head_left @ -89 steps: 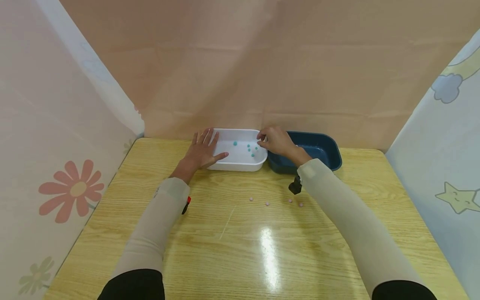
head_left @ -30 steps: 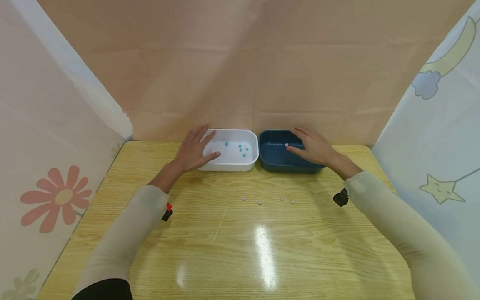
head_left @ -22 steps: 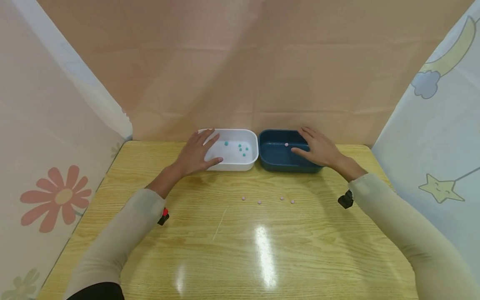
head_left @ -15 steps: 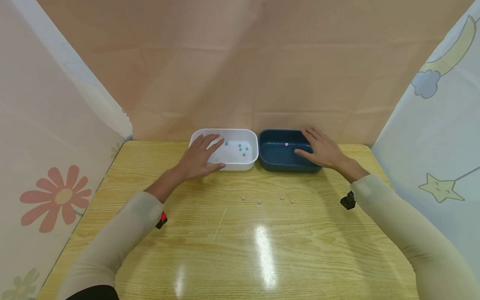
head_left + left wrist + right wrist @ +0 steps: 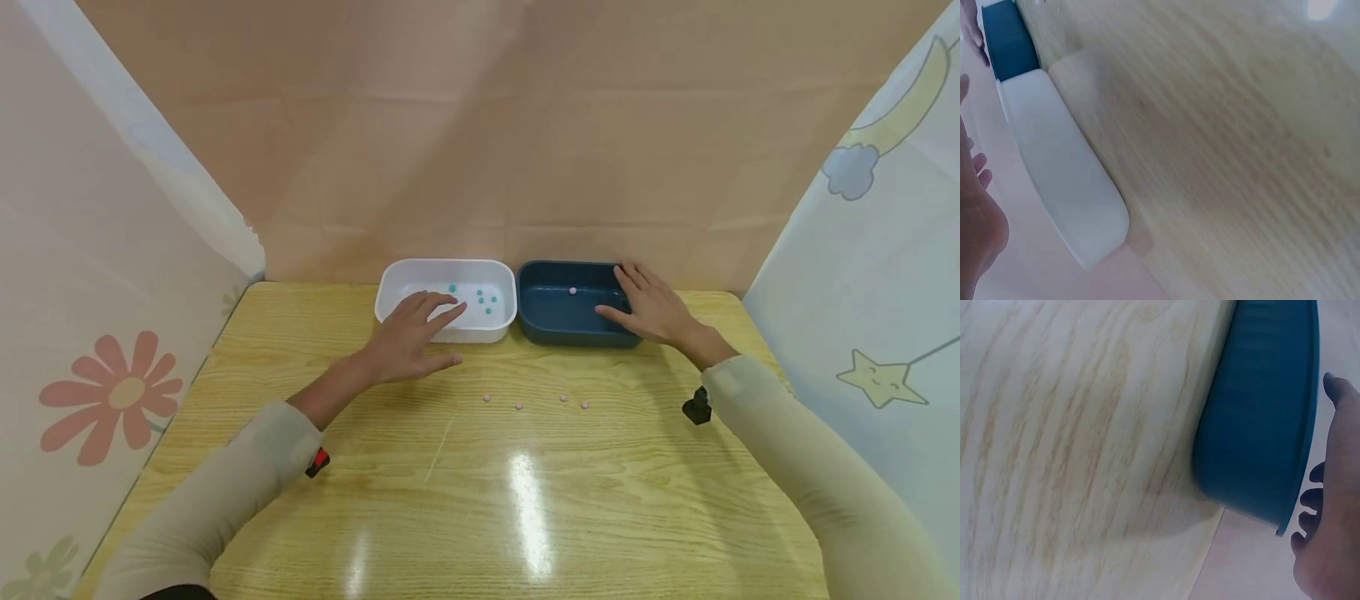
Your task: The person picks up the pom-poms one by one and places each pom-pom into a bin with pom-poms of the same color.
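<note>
My left hand [image 5: 408, 340] hovers at the front left of a white tray [image 5: 397, 273], fingers loosely extended and holding nothing. Inside that tray lie several small teal beads [image 5: 481, 301]. My right hand [image 5: 654, 308] spreads its fingers over the right end of a dark blue tray [image 5: 551, 321], fingertips at its rim. One small pink bead [image 5: 573, 291] lies in the blue tray. Several more pink beads, among them a pink bead [image 5: 518, 406], lie on the wooden table in front. In the right wrist view, the blue tray [image 5: 1254, 419] shows its outer side beside the hand.
The two trays stand side by side at the back of the wooden table [image 5: 465, 500], against a tan backdrop [image 5: 480, 150]. Patterned panels with a flower [image 5: 120, 392] and a star [image 5: 885, 377] rise at left and right.
My right hand has left the white tray for the blue one, where a pink bead now lies in sight. My left hand has slid off the white tray's left end, toward me and rightward.
</note>
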`<state>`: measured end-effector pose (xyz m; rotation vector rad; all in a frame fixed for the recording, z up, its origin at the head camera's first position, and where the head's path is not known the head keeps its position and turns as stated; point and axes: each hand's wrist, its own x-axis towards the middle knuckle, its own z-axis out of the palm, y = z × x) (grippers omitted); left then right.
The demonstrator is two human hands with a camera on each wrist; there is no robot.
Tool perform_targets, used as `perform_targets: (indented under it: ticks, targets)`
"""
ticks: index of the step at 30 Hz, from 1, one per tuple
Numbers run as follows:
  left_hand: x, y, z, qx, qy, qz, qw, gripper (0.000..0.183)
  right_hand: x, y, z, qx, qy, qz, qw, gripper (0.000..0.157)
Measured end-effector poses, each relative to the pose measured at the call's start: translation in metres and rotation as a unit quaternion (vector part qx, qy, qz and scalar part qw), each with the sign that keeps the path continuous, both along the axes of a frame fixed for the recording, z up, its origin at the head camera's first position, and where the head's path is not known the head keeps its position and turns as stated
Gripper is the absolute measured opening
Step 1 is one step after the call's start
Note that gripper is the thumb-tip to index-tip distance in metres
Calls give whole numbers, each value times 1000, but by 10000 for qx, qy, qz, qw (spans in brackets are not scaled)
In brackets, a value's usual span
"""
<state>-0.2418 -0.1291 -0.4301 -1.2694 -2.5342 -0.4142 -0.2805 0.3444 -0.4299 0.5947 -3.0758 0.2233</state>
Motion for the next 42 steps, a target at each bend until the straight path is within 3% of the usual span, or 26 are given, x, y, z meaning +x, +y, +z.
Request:
perform_targets:
  ticks: [11,20,27,34,42]
  targets:
    - [18,13,-8,-80,-508,-424,9978,75,-1,-4,-3,22,-124,-47,9999,98]
    - [24,25,-20,-76,-716,-890,9934,63,-2,-2,-5,-101,-157,-89,9998,94]
    - [26,32,-31,-135,-664,-890,9937,58,-6,-1,-10,-214,-128,-93,9996,95]
    - [26,36,-38,-63,-1167,-973,9884,50,-6,-1,-12,-301,-216,-132,9992,94]
    - [27,38,-46,-22,-1266,-1046,9864,35,-5,-1,-13,-231,-269,-159,9992,92]
